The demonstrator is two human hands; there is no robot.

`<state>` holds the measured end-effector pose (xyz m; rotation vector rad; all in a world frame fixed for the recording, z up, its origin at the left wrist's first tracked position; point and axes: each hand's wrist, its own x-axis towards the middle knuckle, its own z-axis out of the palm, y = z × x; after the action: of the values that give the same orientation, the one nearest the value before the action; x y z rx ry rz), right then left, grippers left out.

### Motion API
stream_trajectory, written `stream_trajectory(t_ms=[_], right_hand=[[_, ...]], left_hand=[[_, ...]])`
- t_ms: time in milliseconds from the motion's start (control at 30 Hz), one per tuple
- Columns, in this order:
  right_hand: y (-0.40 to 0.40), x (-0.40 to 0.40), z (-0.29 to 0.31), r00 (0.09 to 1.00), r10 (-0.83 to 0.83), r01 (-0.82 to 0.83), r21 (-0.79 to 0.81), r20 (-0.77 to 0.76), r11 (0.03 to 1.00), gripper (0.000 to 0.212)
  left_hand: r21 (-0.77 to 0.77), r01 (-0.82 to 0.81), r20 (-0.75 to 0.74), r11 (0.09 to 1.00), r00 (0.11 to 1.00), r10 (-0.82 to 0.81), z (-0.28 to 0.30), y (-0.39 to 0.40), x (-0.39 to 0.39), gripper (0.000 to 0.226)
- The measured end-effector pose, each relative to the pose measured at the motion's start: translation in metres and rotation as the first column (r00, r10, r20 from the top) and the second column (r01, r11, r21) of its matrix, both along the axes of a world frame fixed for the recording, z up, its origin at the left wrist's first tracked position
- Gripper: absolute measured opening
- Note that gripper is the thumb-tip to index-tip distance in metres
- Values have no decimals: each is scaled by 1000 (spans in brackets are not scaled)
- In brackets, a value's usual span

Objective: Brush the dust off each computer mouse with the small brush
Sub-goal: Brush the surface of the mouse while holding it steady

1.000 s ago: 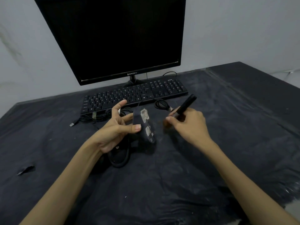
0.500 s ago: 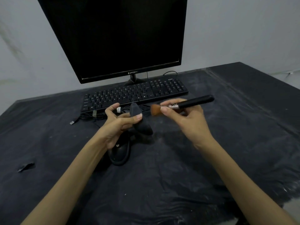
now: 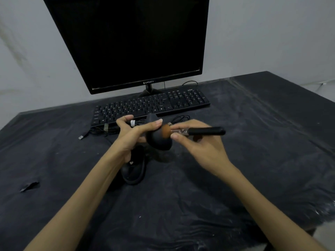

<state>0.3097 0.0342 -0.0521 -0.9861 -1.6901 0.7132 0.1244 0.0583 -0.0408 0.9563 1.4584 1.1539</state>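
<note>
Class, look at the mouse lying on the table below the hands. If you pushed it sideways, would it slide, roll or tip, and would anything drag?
The second mouse lies low and broad on the dark table cover, so it would probably slide, not roll or tip. The cover looks wrinkled and dusty, which may slow it. If one of the cables by the keyboard is its own, that could tug.

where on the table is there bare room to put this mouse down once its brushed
Bare cloth lies right of the right hand, out to the table edge, and near, between the forearms. Crowded: the strip before the keyboard, with bundled cables, and under the left hand, where a second mouse lies.
</note>
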Motion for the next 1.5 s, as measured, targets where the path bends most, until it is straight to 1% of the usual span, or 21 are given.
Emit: stream_trajectory(t_ms=[67, 133, 200, 300, 367, 433, 533, 567, 600, 700, 767, 867, 967, 1000, 1133, 1200, 1267, 1333, 1400, 1467, 1500], right_hand=[[-1, 5, -9, 992, 74, -69, -47, 105, 996, 11], [-2, 14, -12, 977, 146, -123, -149, 157, 981, 10], [1, 19, -13, 994, 86, -72, -189, 66, 979, 10], [7, 16, -7, 984, -51, 18, -187, -171, 982, 12], [7, 10, -6, 972, -44, 7, -159, -230, 987, 13], [2, 7, -12, 987, 19, -40, -130, -158, 991, 13], [-8, 13, -22, 978, 142, -120, -148, 155, 982, 13], [-10, 15, -21, 965, 159, -129, -150, 209, 980, 13], [-10, 17, -18, 969, 149, -123, -138, 197, 983, 13], [-3, 18, 0, 999, 37, -36, -78, 13, 996, 12], [1, 11, 6, 999, -17, 14, -69, -39, 997, 12], [-1, 6, -7, 999, 18, -16, -42, 51, 999, 12], [-9, 12, -21, 969, 145, -105, -199, 199, 974, 10], [-10, 14, -21, 970, 147, -104, -221, 191, 970, 10], [-2, 16, -1, 994, -23, 6, -148, -110, 989, 11], [0, 12, 5, 976, -30, 2, -127, -217, 992, 12], [-1, 9, 1, 978, 27, -58, -144, -206, 988, 13], [-1, 6, -13, 995, 62, -76, -185, -80, 980, 12], [3, 10, -22, 998, -67, 64, -198, -9, 978, 10], [7, 16, -22, 966, -254, 241, -181, -53, 954, 12], [6, 17, -19, 953, -287, 266, -176, -100, 948, 11]], left_hand=[[2, -11, -28, 1000, 1000, 11, -1, 1, -2, 91], [-1, -37, -15, 999, 999, 37, -2, 2, -5, 95], [1, -34, -16, 999, 999, 34, -3, 3, -6, 95], [-4, 2, -32, 1000, 999, -2, -4, 4, -4, 95], [-8, 18, -41, 1000, 999, -18, -4, 5, -1, 96], [-10, 8, -40, 1000, 999, -8, -4, 6, -1, 98], [-18, -37, -29, 999, 999, 37, -6, 7, -6, 97], [-20, -51, -23, 999, 998, 50, -7, 6, -9, 97], [-22, -58, -24, 998, 998, 58, -8, 6, -10, 98], [-28, -44, -42, 999, 998, 42, -9, 4, -9, 94], [-30, -29, -48, 999, 998, 27, -8, 3, -6, 94], [-24, -15, -58, 1000, 998, 13, -5, 4, -4, 95], [-14, -46, -46, 999, 998, 45, -5, 6, -8, 87], [-10, -55, -45, 998, 998, 54, -6, 6, -9, 86], [-12, -25, -77, 1000, 997, 25, -8, 4, -8, 87], [-3, -11, -76, 1000, 997, 11, -7, 3, -6, 92], [8, 2, -76, 1000, 997, -1, -5, 3, -5, 96], [19, 18, -91, 1000, 996, -16, -5, 4, -5, 99], [18, 22, -103, 1000, 994, -20, -7, 4, -8, 100], [5, 21, -99, 1000, 995, -20, -9, 3, -9, 102], [1, 20, -99, 1000, 995, -20, -11, 3, -10, 102]])
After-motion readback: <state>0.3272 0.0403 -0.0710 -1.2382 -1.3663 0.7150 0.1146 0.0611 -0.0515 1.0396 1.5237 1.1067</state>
